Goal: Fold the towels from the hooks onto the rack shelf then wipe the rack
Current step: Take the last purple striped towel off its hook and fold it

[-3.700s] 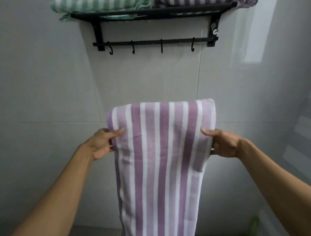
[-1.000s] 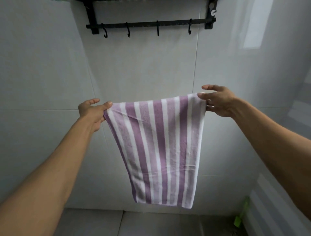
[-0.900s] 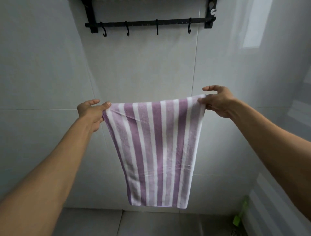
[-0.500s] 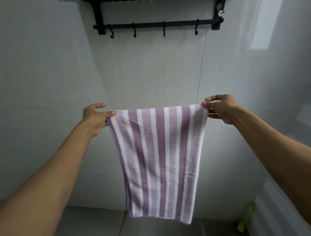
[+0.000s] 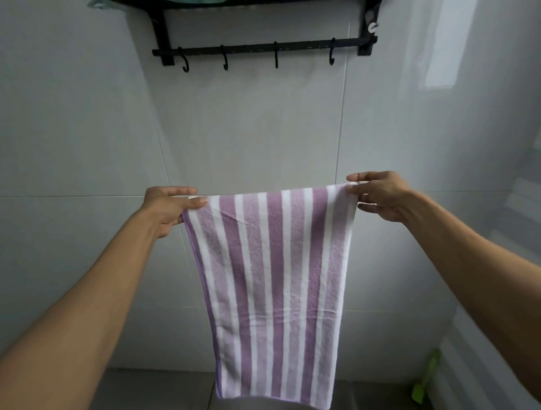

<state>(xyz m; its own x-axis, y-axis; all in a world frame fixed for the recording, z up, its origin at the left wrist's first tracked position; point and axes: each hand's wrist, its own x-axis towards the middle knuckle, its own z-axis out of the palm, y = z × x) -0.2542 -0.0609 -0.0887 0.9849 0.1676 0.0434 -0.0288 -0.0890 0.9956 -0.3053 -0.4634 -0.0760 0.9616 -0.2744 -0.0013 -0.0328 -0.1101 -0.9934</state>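
A purple and white striped towel (image 5: 272, 281) hangs doubled in front of me, stretched flat between my hands. My left hand (image 5: 167, 209) pinches its top left corner between thumb and fingers. My right hand (image 5: 380, 196) pinches the top right corner. High on the wall is the black rack (image 5: 263, 49) with several bare hooks along its lower bar. The shelf above is cut off by the top edge; a strip of green towel (image 5: 96, 3) shows there.
Grey tiled wall (image 5: 248, 131) stands behind the towel. A second glossy wall closes in on the right. A green object (image 5: 423, 386) stands low in the right corner. The floor shows under the towel's hem.
The long hanging towel from earlier is now doubled and shorter. In the last second my hands dropped slightly in view, the towel's top edge pulled tauter, and the rack came lower into view.
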